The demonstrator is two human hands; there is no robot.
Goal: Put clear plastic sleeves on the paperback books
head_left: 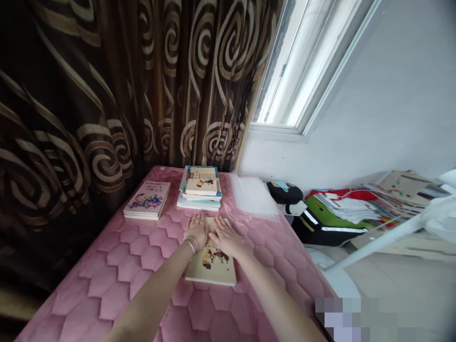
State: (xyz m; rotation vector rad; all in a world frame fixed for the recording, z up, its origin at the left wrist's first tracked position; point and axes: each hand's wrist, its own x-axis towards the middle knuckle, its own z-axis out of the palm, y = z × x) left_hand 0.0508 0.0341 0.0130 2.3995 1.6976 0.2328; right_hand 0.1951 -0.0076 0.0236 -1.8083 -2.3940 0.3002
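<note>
pink quilted pad [107, 285] | book stack [200, 189] at the back | cream book [212, 260] flat on the pad, just this side of the stack | left hand [196, 231] + right hand [225, 236] palm-down on its far end, fingers straight, kinda spread, gripping nothing

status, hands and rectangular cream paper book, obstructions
Left hand over left edge of cream book, right hand on top. Book flat on pink quilted fabric. Only hands cover it.
</note>
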